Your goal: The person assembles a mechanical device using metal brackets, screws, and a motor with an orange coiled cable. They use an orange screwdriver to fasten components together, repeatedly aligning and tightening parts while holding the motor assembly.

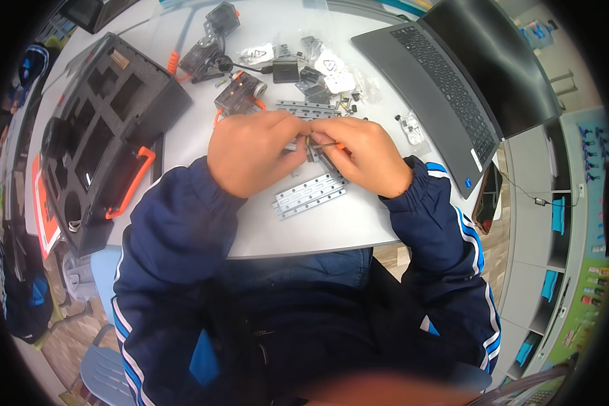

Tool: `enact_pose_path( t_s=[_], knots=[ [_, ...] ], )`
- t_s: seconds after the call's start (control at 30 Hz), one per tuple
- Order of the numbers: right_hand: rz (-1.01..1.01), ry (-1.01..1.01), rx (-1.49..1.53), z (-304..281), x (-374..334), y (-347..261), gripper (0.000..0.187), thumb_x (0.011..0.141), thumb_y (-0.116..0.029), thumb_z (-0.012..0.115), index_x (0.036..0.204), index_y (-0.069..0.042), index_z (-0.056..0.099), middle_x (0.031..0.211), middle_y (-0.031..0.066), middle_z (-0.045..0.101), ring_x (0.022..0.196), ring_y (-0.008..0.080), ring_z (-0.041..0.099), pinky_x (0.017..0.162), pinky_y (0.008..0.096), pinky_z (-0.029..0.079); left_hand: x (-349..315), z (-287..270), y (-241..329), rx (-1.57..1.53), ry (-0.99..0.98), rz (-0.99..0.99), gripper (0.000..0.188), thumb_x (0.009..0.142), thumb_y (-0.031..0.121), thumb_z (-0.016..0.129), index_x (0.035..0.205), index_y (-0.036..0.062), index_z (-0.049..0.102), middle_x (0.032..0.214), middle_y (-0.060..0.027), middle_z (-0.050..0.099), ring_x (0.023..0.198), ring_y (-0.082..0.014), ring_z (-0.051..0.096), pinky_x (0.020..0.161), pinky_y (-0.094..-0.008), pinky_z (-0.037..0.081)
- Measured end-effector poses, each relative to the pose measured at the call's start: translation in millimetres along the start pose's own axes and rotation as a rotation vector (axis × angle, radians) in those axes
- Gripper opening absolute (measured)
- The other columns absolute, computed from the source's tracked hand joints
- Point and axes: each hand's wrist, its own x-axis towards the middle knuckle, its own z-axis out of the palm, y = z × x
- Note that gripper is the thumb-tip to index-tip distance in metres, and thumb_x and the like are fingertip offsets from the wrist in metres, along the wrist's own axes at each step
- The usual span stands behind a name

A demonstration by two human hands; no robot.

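Both my hands meet over the middle of the white table (264, 233). My left hand (256, 152) is closed in a pinch at a small metal part, mostly hidden by the fingers. My right hand (369, 150) grips a thin tool with a dark shaft and an orange end (340, 145); its shaft points toward the left fingertips. A tiny yellowish piece shows between the two hands. Just below them lies a perforated silver metal channel (310, 196), apart from both hands. More slotted metal bars (306, 108) lie just beyond the fingers.
A black foam-lined case (159, 101) with an orange handle (130, 184) stands open at left. Beyond my hands lie a grey module with orange cable (240, 93), a black box-shaped part (285, 70), plastic bags (335, 78) and small fasteners. An open laptop (433, 88) sits at right.
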Motion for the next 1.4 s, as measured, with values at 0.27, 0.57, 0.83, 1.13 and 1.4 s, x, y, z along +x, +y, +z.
enact_pose_path(
  t_s=[0.27,0.57,0.83,1.13,1.4],
  knots=[
    [0.036,-0.024,0.084,-2.9,-0.4,3.3,0.015,0.083,-0.002,0.06,0.097,-0.003,0.063,0.086,0.0128,0.066,0.076,0.0302,0.064,0.067,0.034,0.051,1.8,-2.4,-1.6,0.076,-0.025,0.121,0.019,0.068,0.005,0.073,0.086,0.0092,0.067,0.077,-0.0028,0.067,0.06,-0.0197,0.063,0.052,-0.0297,0.049],
    [-0.081,0.049,0.021,-3.9,-0.7,2.7,0.017,0.077,-0.002,0.063,0.094,-0.005,0.062,0.082,0.0114,0.064,0.076,0.0299,0.063,0.066,0.0354,0.051,4.0,-4.8,2.6,0.07,-0.022,0.134,0.019,0.067,0.004,0.073,0.083,0.0085,0.065,0.076,-0.0027,0.066,0.06,-0.0196,0.062,0.052,-0.0296,0.048],
    [-0.236,0.106,-0.236,-3.3,-1.4,1.7,0.021,0.071,-0.003,0.062,0.091,-0.006,0.058,0.077,0.0059,0.06,0.075,0.0243,0.062,0.063,0.0344,0.051,5.3,-4.3,1.6,0.028,0.03,0.148,0.02,0.065,0.004,0.072,0.082,0.0098,0.064,0.075,-0.0032,0.065,0.062,-0.018,0.063,0.053,-0.0292,0.049],
    [-0.263,0.165,-0.259,-1.0,-0.7,1.1,0.02,0.067,-0.001,0.063,0.087,-0.004,0.061,0.072,0.0063,0.059,0.067,0.0238,0.06,0.056,0.0327,0.05,5.5,-6.6,1.1,0.014,0.002,0.16,0.021,0.066,0.003,0.072,0.085,0.0077,0.066,0.078,-0.004,0.067,0.062,-0.0198,0.064,0.054,-0.0293,0.049],
    [-0.241,0.154,-0.282,-4.0,-1.5,-0.7,0.018,0.072,-0.003,0.06,0.089,-0.004,0.057,0.073,0.0071,0.058,0.071,0.0248,0.061,0.06,0.0349,0.05,8.4,-8.7,1.5,0.003,-0.06,0.118,0.023,0.068,0.003,0.07,0.09,0.008,0.064,0.077,-0.0046,0.066,0.063,-0.0207,0.063,0.053,-0.0301,0.049]
  ],
)
